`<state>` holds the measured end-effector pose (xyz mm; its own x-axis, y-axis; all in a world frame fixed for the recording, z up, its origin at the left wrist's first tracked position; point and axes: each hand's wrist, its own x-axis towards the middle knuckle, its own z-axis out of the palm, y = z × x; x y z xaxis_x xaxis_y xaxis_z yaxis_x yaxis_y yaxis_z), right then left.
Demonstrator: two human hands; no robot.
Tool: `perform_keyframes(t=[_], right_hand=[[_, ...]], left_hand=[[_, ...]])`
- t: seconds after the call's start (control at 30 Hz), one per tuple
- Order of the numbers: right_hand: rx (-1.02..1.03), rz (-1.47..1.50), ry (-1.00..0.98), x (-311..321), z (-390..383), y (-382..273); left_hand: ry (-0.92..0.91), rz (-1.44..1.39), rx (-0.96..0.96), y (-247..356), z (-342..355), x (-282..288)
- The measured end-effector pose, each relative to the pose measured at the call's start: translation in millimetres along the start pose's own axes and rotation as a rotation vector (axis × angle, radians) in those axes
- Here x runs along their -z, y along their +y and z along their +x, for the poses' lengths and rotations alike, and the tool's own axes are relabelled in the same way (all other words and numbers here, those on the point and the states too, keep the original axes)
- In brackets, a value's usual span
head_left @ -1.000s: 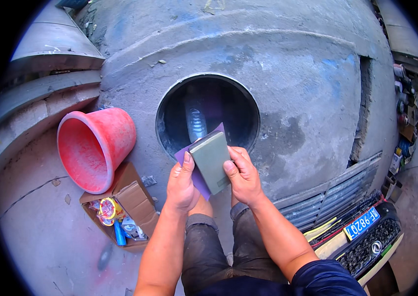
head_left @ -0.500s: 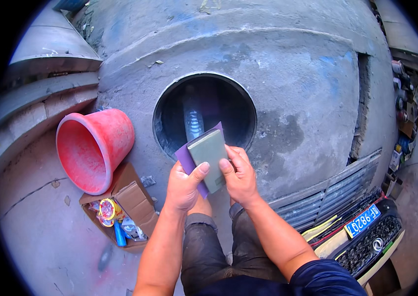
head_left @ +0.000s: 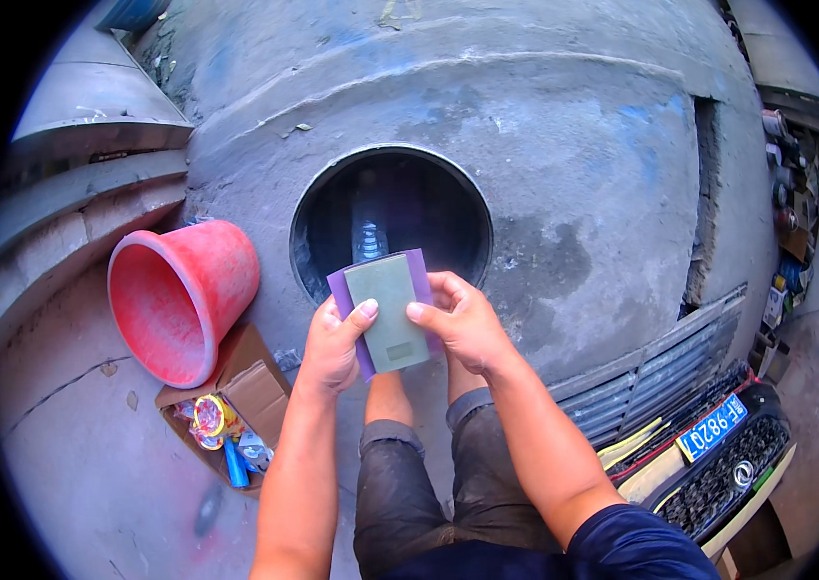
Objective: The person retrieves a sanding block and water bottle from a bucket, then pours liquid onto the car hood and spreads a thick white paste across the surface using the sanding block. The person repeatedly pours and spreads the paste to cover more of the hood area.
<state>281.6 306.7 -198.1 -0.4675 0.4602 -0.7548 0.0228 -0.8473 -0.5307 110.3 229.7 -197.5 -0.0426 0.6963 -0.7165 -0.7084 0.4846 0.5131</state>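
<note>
2 hands (head_left: 335,348) (head_left: 468,332) hold green block (head_left: 387,309), purple sheet (head_left: 418,271) by side edges; bucket (head_left: 224,263) well apart.

- Navy-blue top (head_left: 487,565): its front shows as a dark band at the lower edge.
- Right sleeve (head_left: 636,541): the same navy, short and loose, its hem falling on the upper arm, with soft creases in the cloth.
- Dark grey-brown trousers (head_left: 396,498): faded and smudged, wrinkled across the lap.
- Trouser cuffs (head_left: 391,437): rolled up into a thick, lighter grey-blue band on each leg, with bare skin past them.
- Forearms (head_left: 546,447): bare.
- Left hand (head_left: 334,350) and right hand (head_left: 470,329): bare, thumbnails short.
</note>
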Motion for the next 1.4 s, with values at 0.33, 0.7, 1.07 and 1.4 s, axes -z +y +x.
perform_keyframes(t=[0.33,0.7,1.07,1.4], right_hand=[[0.257,-0.517,0.387,-19.9,-14.3,19.8],[0.538,-0.92,0.411,-9.3,-25.2,29.7],[0.53,-0.849,0.176,-19.0,-34.3,47.0],[0.621,-0.83,0.2,-17.0,-39.6,43.6]], left_hand=[[0.044,0.151,-0.033,-16.0,5.9,-9.1],[0.078,0.15,-0.011,-23.4,3.3,-9.0],[0.034,-0.084,0.056,-19.3,-6.7,-16.1],[-0.021,-0.047,0.014,-23.2,-7.9,-14.1]])
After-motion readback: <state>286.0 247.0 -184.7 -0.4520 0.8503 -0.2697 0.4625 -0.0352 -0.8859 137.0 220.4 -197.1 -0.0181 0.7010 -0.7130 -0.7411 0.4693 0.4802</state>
